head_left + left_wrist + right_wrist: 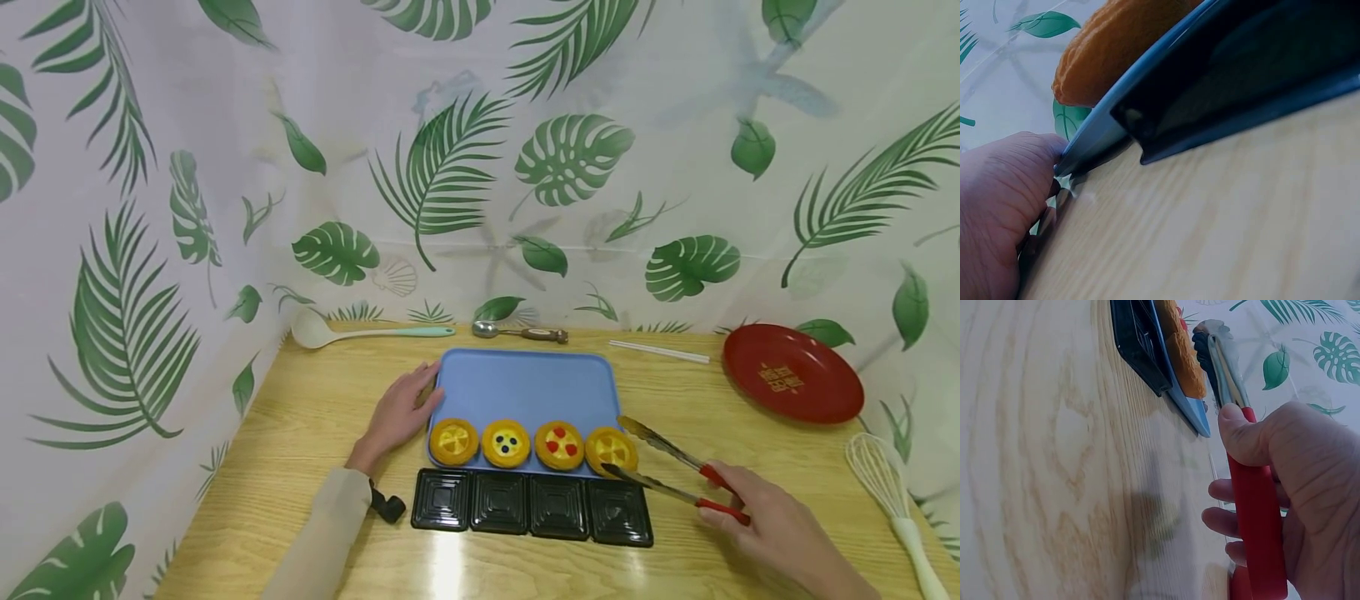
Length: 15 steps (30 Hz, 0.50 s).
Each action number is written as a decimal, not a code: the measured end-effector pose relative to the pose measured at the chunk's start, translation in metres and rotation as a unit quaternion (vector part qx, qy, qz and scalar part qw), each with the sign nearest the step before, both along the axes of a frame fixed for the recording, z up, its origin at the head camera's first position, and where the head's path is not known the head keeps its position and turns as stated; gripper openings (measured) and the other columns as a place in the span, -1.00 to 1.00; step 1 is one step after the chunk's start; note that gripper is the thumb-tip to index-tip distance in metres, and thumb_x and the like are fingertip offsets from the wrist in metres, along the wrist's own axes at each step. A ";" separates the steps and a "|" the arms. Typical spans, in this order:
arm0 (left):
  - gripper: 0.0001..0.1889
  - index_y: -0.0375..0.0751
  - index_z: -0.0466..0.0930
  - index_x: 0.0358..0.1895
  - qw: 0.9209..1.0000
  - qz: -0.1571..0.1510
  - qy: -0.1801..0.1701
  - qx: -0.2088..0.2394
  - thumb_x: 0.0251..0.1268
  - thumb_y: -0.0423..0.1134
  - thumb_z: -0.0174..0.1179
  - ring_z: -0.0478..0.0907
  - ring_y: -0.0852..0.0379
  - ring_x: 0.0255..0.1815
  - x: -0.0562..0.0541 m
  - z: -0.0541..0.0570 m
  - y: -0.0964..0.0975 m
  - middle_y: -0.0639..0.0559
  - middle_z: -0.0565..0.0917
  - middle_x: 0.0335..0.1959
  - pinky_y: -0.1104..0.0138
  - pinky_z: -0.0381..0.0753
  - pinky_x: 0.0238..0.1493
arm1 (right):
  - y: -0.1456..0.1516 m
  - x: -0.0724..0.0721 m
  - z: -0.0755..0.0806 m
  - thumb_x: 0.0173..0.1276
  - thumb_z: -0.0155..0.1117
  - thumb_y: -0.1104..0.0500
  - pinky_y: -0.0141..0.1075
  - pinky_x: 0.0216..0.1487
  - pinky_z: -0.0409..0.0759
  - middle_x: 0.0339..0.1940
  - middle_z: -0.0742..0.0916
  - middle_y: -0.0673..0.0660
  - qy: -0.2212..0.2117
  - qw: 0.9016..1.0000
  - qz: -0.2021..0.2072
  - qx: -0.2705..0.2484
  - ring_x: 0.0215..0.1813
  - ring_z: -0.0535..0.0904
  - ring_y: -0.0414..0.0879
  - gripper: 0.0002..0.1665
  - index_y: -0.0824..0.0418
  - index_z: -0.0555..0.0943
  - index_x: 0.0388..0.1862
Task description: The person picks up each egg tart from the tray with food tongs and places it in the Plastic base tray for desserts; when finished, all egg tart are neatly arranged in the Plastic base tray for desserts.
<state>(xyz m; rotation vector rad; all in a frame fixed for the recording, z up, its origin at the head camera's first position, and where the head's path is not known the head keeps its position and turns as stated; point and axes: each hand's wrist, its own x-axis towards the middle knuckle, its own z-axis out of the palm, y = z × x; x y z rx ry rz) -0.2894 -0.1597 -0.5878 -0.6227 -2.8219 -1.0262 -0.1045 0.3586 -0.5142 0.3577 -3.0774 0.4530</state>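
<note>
My left hand (pixel 401 408) lies at the left edge of a blue tray (pixel 525 383), fingers extended along its side and thumb at the rim. A row of toy egg tarts sits along the tray's near side: a plain one (pixel 453 442), one with blue dots (pixel 506 443), one with red pieces (pixel 559 447) and another plain one (pixel 612 452) at the right end. My right hand (pixel 772 517) grips red-handled metal tongs (pixel 1257 519). The tongs' arms are spread, with their tips on either side of the right-end tart.
Several black square dishes (pixel 498 504) line up in front of the tray. Behind it lie a ladle (pixel 360 333), a spoon (pixel 525 333) and white chopsticks (pixel 660 351). A red oval plate (pixel 817 375) and a whisk (pixel 888 492) are at the right.
</note>
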 end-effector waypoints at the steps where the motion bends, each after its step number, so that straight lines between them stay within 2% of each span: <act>1: -0.38 -0.05 0.25 0.65 1.000 0.000 0.001 -0.001 0.67 0.05 0.04 0.21 -0.17 0.63 0.000 0.000 0.000 -0.16 0.33 0.60 -0.13 0.16 0.60 | 0.000 0.000 0.000 0.28 0.56 -0.18 -0.33 -0.43 0.40 -0.36 0.54 -0.14 -0.006 1.000 -0.001 0.002 -0.39 0.35 -0.30 -0.20 0.27 0.59 0.33; 7: -0.38 -0.04 0.26 0.64 1.000 -0.001 -0.003 0.001 0.67 0.07 0.04 0.22 -0.16 0.63 -0.001 -0.002 0.000 -0.15 0.33 0.60 -0.12 0.17 0.60 | 0.002 -0.001 -0.001 0.29 0.54 -0.19 -0.33 -0.45 0.34 -0.40 0.52 -0.14 -0.020 1.000 0.000 0.003 -0.42 0.32 -0.29 -0.17 0.31 0.59 0.35; 11: -0.38 0.00 0.26 0.65 1.000 0.004 -0.012 0.001 0.66 0.10 0.03 0.20 -0.14 0.64 -0.001 -0.002 0.000 -0.12 0.31 0.62 -0.10 0.15 0.61 | 0.002 -0.003 -0.001 0.28 0.56 -0.17 -0.31 -0.43 0.35 -0.34 0.59 -0.11 -0.023 1.000 0.000 0.004 -0.40 0.35 -0.25 -0.17 0.33 0.59 0.34; 15: -0.38 0.00 0.26 0.64 1.000 0.005 -0.013 0.005 0.66 0.09 0.04 0.21 -0.17 0.63 0.000 -0.001 -0.001 -0.14 0.31 0.62 -0.13 0.17 0.60 | -0.001 -0.006 0.001 0.27 0.53 -0.25 -0.25 -0.38 0.40 -0.28 0.63 -0.05 -0.054 0.998 -0.017 0.001 -0.34 0.41 -0.16 -0.11 0.31 0.56 0.36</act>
